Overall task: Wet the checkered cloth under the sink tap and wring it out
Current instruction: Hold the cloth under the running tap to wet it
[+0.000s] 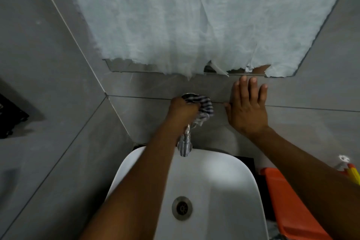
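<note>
The checkered cloth (205, 107), dark blue and white, is bunched against the grey tiled wall above the tap. My left hand (183, 108) is closed around it, pressing it near the round chrome wall fitting (188, 95). The chrome tap (185, 142) juts out below my left wrist, over the white basin (229, 187). No running water is visible. My right hand (246, 106) lies flat on the wall tiles to the right of the cloth, fingers spread and holding nothing. The drain (182, 208) sits in the basin's middle.
A mirror covered by a pale torn sheet (194, 21) hangs above the hands. An orange object (288, 200) lies right of the basin, with a yellow item (353, 173) and a small chrome piece (343, 159) beyond it. A dark rack (9, 115) is on the left wall.
</note>
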